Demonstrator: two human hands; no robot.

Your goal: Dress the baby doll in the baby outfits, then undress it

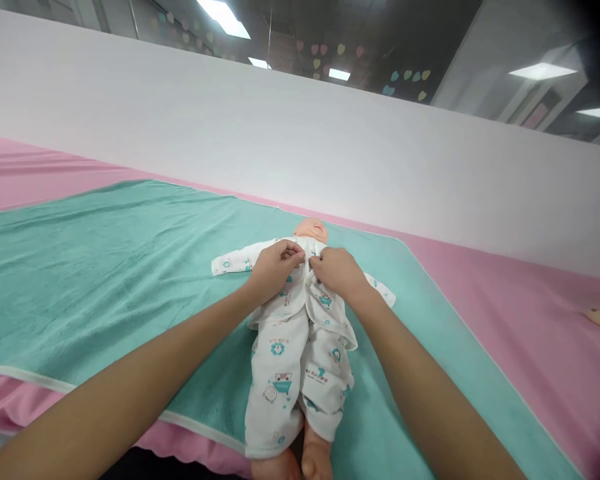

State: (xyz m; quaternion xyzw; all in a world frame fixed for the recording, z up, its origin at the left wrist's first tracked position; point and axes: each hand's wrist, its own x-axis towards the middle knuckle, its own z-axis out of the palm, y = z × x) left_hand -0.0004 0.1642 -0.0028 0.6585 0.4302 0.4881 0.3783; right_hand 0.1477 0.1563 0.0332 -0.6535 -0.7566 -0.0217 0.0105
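One head view; forward and down; near the doll (287,333)

A doll (291,313) lies on its back on a blanket (105,267), head toward the wall (280,140) behind and feet at the near edge, its jacket (325,303) above its trousers (280,380). The left hand (279,267) and the right hand (337,270) rest on either side of the jacket's front opening, just below the head, between the outspread sleeves. Beneath the blanket lies a sheet (520,313) (showing left, right and along the front), while glass (380,33) stands above the wall.
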